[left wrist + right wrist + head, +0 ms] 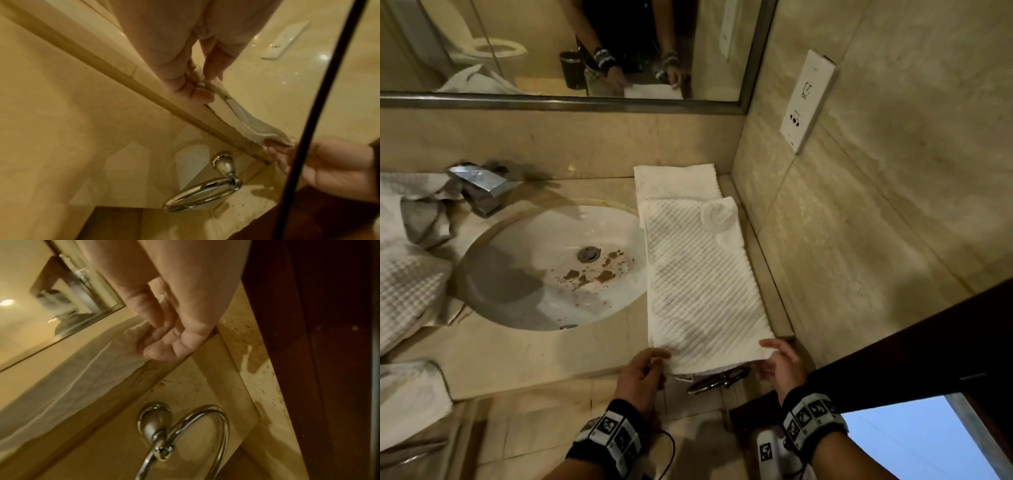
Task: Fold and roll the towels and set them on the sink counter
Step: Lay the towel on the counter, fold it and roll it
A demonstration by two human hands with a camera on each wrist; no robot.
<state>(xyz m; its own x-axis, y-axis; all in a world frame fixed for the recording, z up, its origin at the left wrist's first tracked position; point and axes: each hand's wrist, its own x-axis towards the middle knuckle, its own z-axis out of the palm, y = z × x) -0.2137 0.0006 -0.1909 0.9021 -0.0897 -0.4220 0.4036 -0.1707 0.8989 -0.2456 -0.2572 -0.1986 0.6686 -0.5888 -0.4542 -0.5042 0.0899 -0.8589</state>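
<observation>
A long white ribbed towel (pixel 702 281), folded into a strip, lies on the sink counter (pixel 544 359) to the right of the basin, running from the front edge toward the wall. My left hand (pixel 650 363) pinches its near left corner, which the left wrist view shows between thumb and fingers (pixel 201 87). My right hand (pixel 774 356) holds the near right corner, thumb on top and fingers (pixel 164 340) curled under the cloth (pixel 82 369). A small rolled towel (pixel 717 214) rests on the strip's far end. Behind it lies another white towel (pixel 674 181).
The stained basin (pixel 544 267) and chrome faucet (pixel 479 185) lie to the left, with heaped towels (pixel 407 274) beyond them. A chrome towel ring (pixel 719 380) hangs under the counter edge between my hands. The tiled wall and a dark wooden door (pixel 928 342) close in on the right.
</observation>
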